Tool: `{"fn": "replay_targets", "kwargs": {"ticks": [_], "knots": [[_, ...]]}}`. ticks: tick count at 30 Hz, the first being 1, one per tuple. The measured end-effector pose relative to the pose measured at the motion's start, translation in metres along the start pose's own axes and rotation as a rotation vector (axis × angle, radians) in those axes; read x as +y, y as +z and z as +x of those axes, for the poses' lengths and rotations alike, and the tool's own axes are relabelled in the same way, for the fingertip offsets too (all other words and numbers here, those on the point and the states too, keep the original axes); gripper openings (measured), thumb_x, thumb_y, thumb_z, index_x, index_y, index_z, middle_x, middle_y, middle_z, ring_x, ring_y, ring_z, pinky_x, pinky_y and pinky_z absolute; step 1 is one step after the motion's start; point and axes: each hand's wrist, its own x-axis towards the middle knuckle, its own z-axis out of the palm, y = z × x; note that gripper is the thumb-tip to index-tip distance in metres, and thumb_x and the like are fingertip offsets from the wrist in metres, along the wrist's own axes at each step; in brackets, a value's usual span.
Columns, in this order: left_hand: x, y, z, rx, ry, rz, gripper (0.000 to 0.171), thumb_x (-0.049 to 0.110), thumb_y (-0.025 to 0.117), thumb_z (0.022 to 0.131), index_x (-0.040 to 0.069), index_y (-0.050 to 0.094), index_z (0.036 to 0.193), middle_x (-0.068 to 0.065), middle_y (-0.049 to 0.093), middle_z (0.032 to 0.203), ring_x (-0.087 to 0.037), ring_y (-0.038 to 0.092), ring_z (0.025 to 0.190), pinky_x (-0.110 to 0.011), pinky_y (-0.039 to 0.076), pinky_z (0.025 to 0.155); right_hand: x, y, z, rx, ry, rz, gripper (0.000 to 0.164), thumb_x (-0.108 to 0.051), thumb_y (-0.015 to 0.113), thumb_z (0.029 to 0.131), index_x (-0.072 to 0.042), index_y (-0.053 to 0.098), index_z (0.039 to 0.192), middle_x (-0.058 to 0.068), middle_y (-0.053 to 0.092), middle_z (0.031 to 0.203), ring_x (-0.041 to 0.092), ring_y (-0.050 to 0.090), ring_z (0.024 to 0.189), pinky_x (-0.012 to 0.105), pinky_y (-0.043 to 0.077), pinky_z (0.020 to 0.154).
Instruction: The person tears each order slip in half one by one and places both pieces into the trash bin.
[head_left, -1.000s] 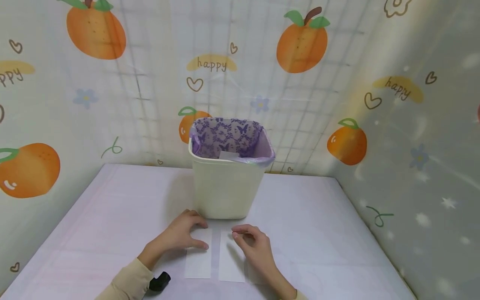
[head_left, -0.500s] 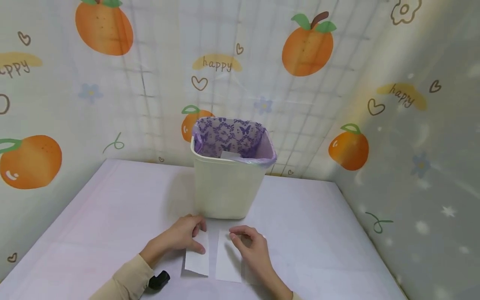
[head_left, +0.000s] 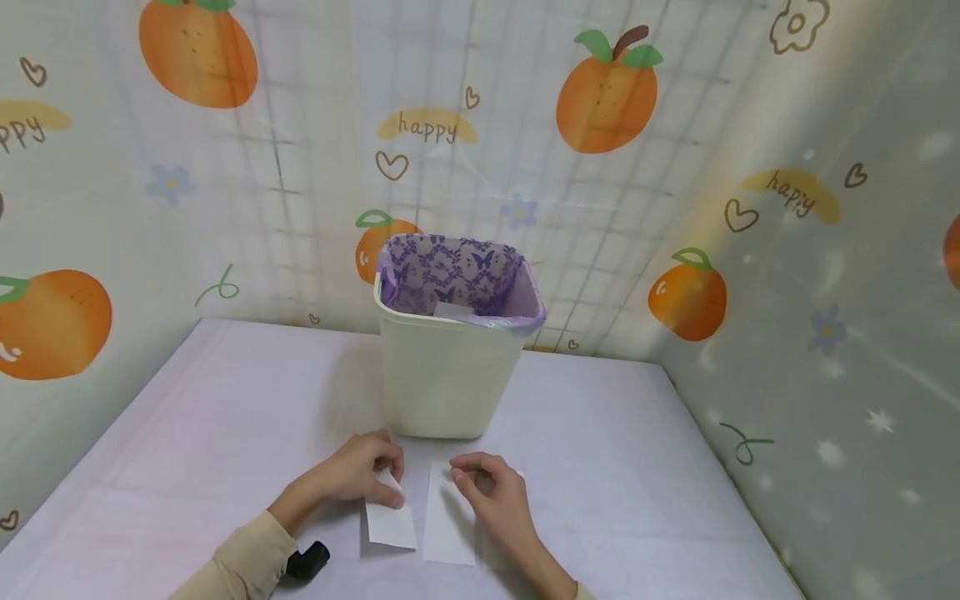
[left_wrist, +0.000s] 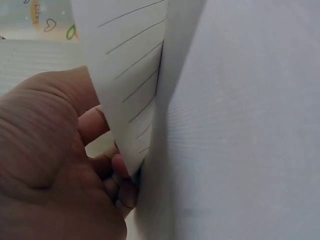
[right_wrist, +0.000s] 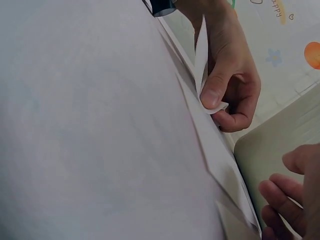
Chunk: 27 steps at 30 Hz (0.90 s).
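Note:
My left hand [head_left: 356, 471] pinches a slip of white paper [head_left: 391, 527] between thumb and fingers. The slip is bent and its near end is tipped up off the table; ruled lines show on the paper [left_wrist: 132, 55] in the left wrist view. To its right lies a second white paper slip [head_left: 445, 533], flat. Over that slip's right side hovers my right hand [head_left: 498, 500], its fingers loosely bent with nothing between thumb and fingertips [right_wrist: 287, 160]. A third pale slip [head_left: 492, 553] lies partly hidden beneath the right hand and forearm.
Just beyond the hands stands a cream wastebasket [head_left: 450, 383] with a purple butterfly-patterned liner [head_left: 457, 262]. A piece of white paper [head_left: 453, 311] shows inside it. A small black object [head_left: 307, 562] lies by the left sleeve. Fruit-printed curtains [head_left: 315, 167] surround the table.
The left hand has drawn slightly nearer and taken hold of the left slip, which lay flat and is now lifted and bent. The right hand stays almost where it was.

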Motion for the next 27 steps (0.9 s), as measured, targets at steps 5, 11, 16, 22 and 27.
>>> {"fn": "replay_targets", "kwargs": {"ticks": [5, 11, 16, 22, 27], "knots": [[-0.004, 0.0, 0.001, 0.004, -0.034, -0.068, 0.022, 0.033, 0.091, 0.077, 0.023, 0.071, 0.08, 0.005, 0.053, 0.083, -0.009, 0.048, 0.079, -0.029, 0.035, 0.076, 0.0, 0.001, 0.001, 0.004, -0.012, -0.01, 0.011, -0.019, 0.081, 0.094, -0.017, 0.081, 0.105, -0.01, 0.079, 0.101, 0.021, 0.07, 0.104, 0.035, 0.053, 0.096], [-0.011, 0.002, 0.004, 0.063, -0.053, -0.23, 0.02, 0.032, 0.086, 0.088, 0.018, 0.073, 0.081, 0.004, 0.055, 0.086, -0.011, 0.048, 0.08, -0.023, 0.039, 0.071, 0.003, 0.003, 0.001, 0.024, 0.014, -0.002, 0.009, -0.025, 0.08, 0.095, -0.022, 0.081, 0.104, -0.013, 0.076, 0.098, 0.014, 0.069, 0.098, 0.032, 0.054, 0.093], [-0.009, 0.005, 0.005, 0.117, -0.054, -0.322, 0.015, 0.03, 0.085, 0.089, 0.02, 0.075, 0.084, 0.004, 0.061, 0.089, -0.012, 0.053, 0.082, -0.023, 0.043, 0.072, 0.005, 0.005, 0.001, 0.043, 0.029, 0.02, 0.011, -0.032, 0.08, 0.095, -0.027, 0.08, 0.104, -0.012, 0.074, 0.099, 0.008, 0.071, 0.095, 0.032, 0.055, 0.093], [0.0, 0.012, 0.006, 0.119, -0.048, -0.355, 0.011, 0.032, 0.081, 0.093, 0.023, 0.076, 0.089, 0.007, 0.067, 0.09, -0.011, 0.058, 0.088, -0.026, 0.045, 0.082, 0.005, 0.003, 0.0, 0.054, 0.033, 0.02, 0.011, -0.029, 0.082, 0.093, -0.028, 0.079, 0.104, -0.012, 0.074, 0.098, 0.007, 0.072, 0.094, 0.031, 0.056, 0.094], [0.004, 0.016, 0.006, 0.13, -0.05, -0.39, 0.011, 0.031, 0.079, 0.095, 0.021, 0.076, 0.092, 0.005, 0.069, 0.091, -0.013, 0.059, 0.09, -0.027, 0.046, 0.084, 0.003, 0.001, 0.0, 0.01, -0.003, 0.04, 0.005, -0.018, 0.082, 0.092, -0.019, 0.078, 0.095, -0.009, 0.075, 0.087, 0.007, 0.069, 0.079, 0.027, 0.056, 0.08]]}}
